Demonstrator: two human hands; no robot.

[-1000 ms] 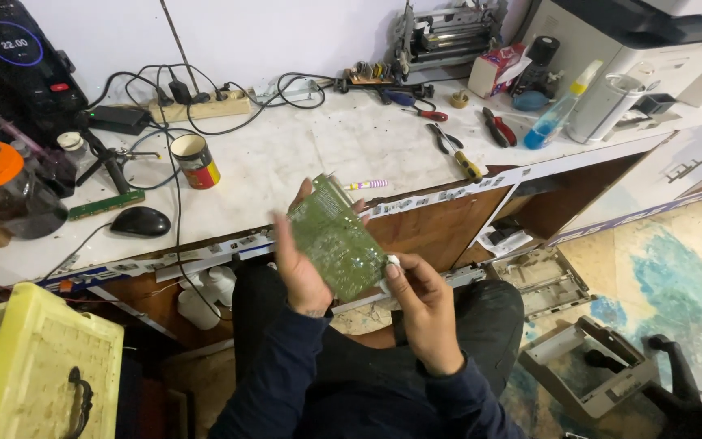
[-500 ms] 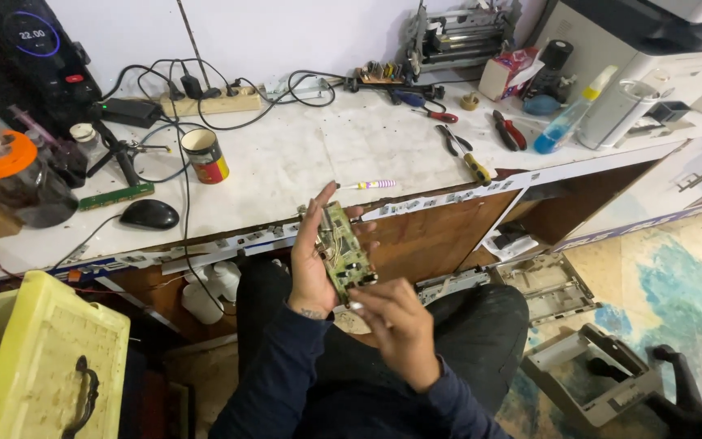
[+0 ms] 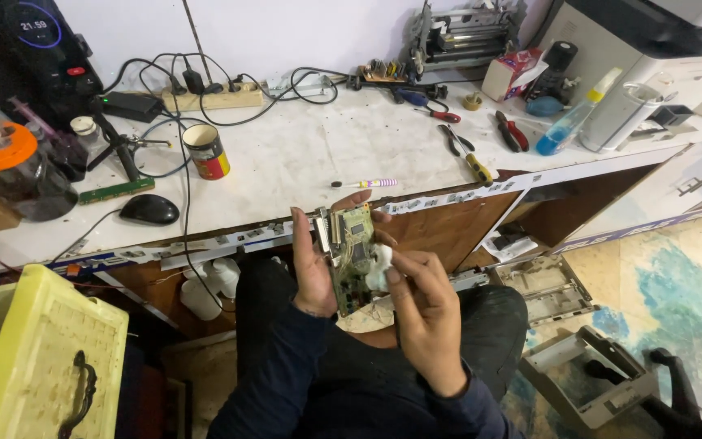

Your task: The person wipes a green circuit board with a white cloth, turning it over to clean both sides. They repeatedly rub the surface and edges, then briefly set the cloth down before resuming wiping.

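My left hand point(image 3: 312, 268) grips a green circuit board point(image 3: 353, 256) upright over my lap, its component side turned toward me, a metal connector along its upper left edge. My right hand point(image 3: 426, 313) presses a small white wad point(image 3: 379, 267), cloth or tissue, against the board's right side. Both hands are just below the front edge of the white workbench point(image 3: 310, 162).
On the bench lie a black mouse point(image 3: 149, 210), a red and yellow tin point(image 3: 205, 151), a small brush point(image 3: 365, 184), pliers and screwdrivers point(image 3: 469, 150), a blue spray bottle point(image 3: 574, 123) and a power strip point(image 3: 213, 99). A yellow crate point(image 3: 46, 358) stands at my left; printer parts point(image 3: 587, 374) lie on the floor.
The board has been flipped from its green back side, through an edge-on pose, to its component side. My right hand moved from the board's lower edge to its face with the white wad.
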